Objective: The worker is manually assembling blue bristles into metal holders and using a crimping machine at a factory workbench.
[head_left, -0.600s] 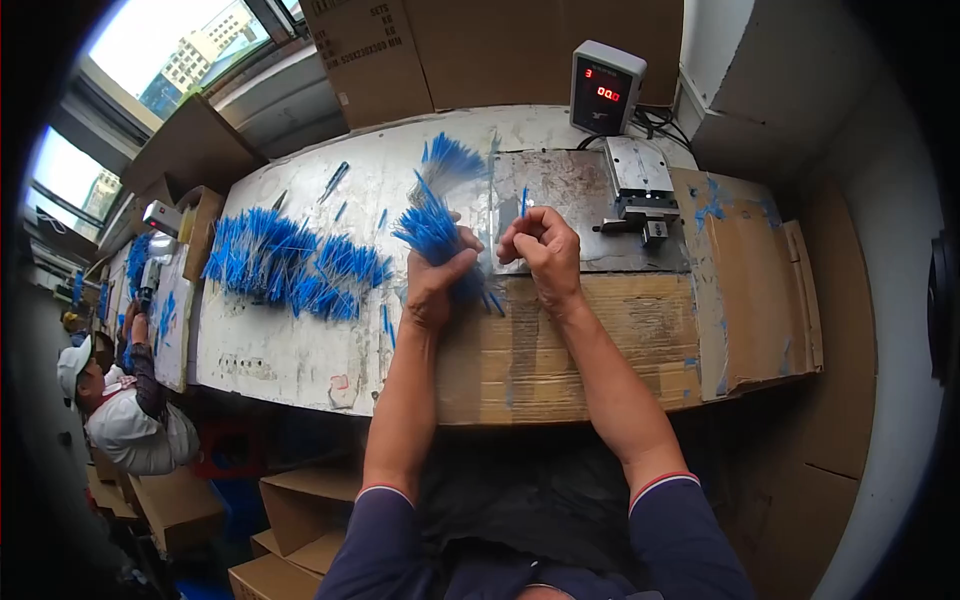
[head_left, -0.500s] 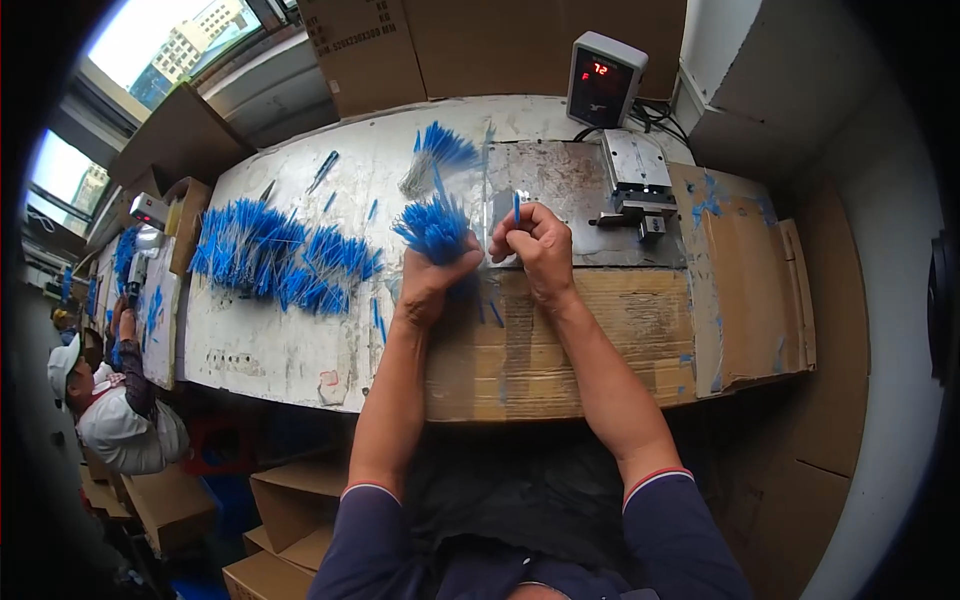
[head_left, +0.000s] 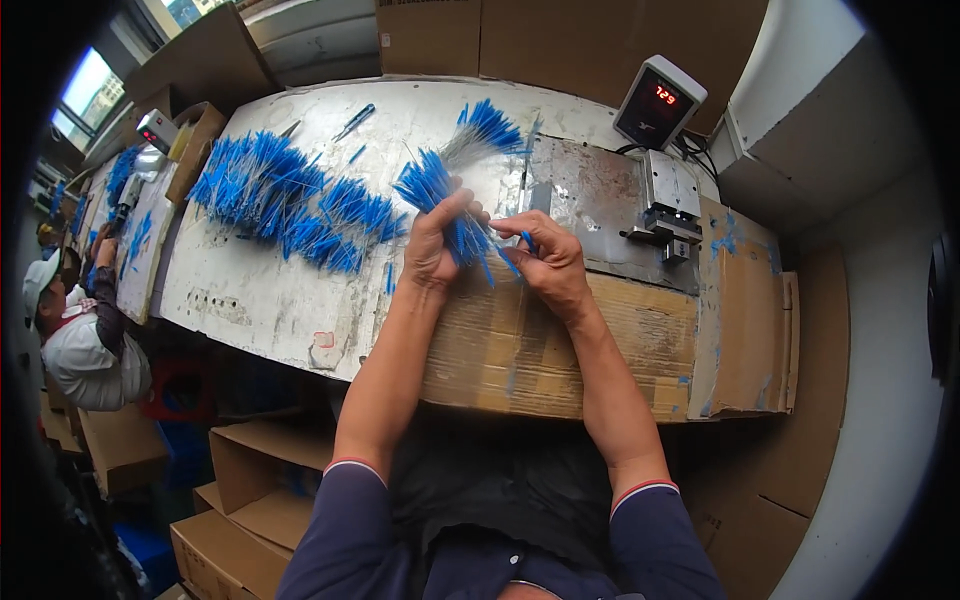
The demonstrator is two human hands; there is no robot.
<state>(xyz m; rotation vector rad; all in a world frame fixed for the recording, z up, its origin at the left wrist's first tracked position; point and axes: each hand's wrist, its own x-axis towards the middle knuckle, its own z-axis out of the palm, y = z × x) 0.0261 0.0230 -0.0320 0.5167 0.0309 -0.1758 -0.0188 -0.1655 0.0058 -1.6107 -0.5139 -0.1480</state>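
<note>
My left hand is closed around a thick bundle of thin blue-tipped wires. The bundle tilts, with blue ends fanning out above the fist and more blue ends below it. Close beside it on the right, my right hand is pinched, with a blue-tipped wire at its fingertips and another blue bit showing between the fingers. Exactly how many pieces it holds is hidden. Behind the left hand a smaller bundle of blue-ended pale wires lies on the table. Long heaps of the same wires spread to the left.
A metal fixture block sits on a steel plate at the right, with a red-lit digital display behind it. Cardboard covers the near table edge. A pen-like tool lies far left. Another person works at the left.
The bundle in my left hand has tipped over from upright, its lower ends now toward the right hand. My right hand has lowered its wire beside them. The view has shifted.
</note>
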